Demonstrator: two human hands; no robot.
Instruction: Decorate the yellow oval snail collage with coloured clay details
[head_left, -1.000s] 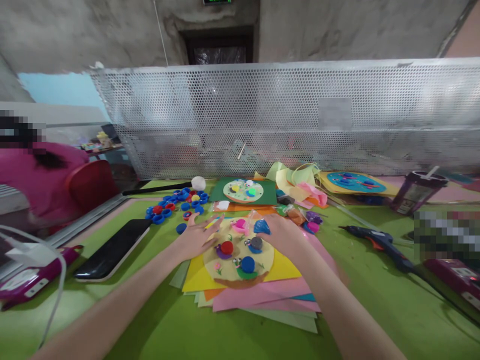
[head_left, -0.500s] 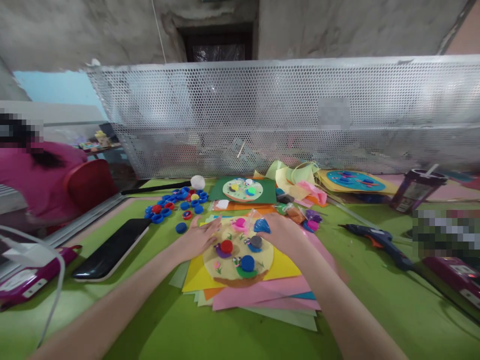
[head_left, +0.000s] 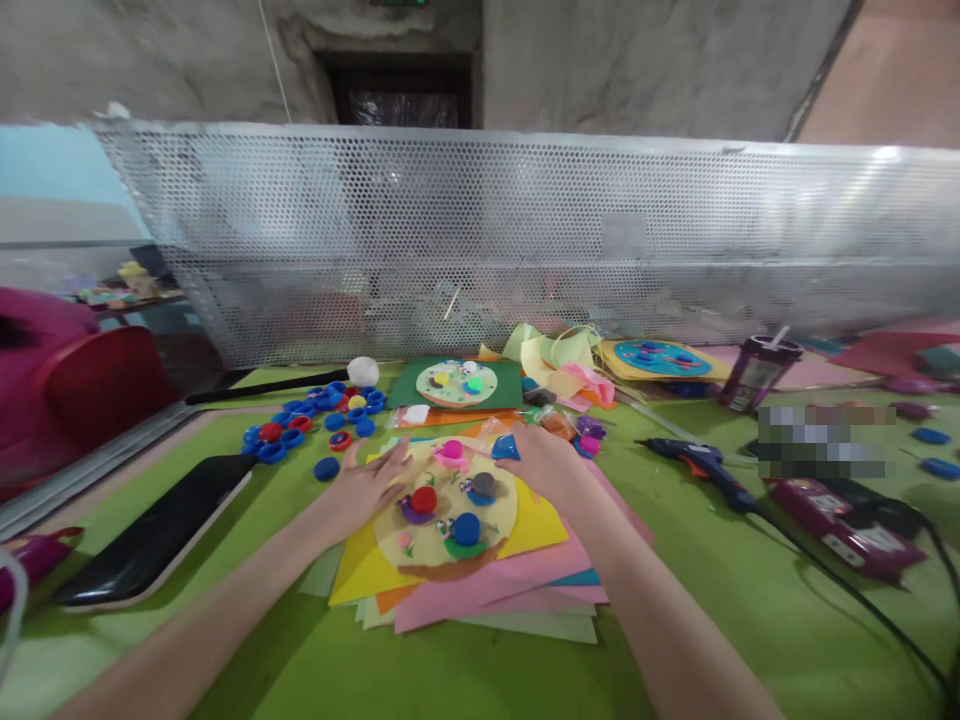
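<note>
A cream round board (head_left: 427,548) bears snail shapes with bottle-cap shells: a red cap (head_left: 424,500), a grey cap (head_left: 484,486), a blue cap (head_left: 466,529) and a pink cap (head_left: 452,450). It lies on a stack of coloured paper sheets (head_left: 480,590). My left hand (head_left: 371,482) rests at the board's left edge, fingers spread and holding nothing. At its upper right, my right hand (head_left: 536,460) is closed around a small clear bag of blue modelling clay (head_left: 506,447); its fingertips are partly hidden.
Loose bottle caps (head_left: 300,412) lie at left, near a black phone (head_left: 161,530). Behind is another decorated disc (head_left: 456,382) on green card. A glue gun (head_left: 701,465), a lidded cup (head_left: 759,370) and a purple packet (head_left: 847,530) sit at right. A perforated metal screen (head_left: 465,230) stands behind.
The view has turned to the right, so everything sits further left. Both hands keep nearly the same place about the round board, and the blue clay bag stays at my right hand.
</note>
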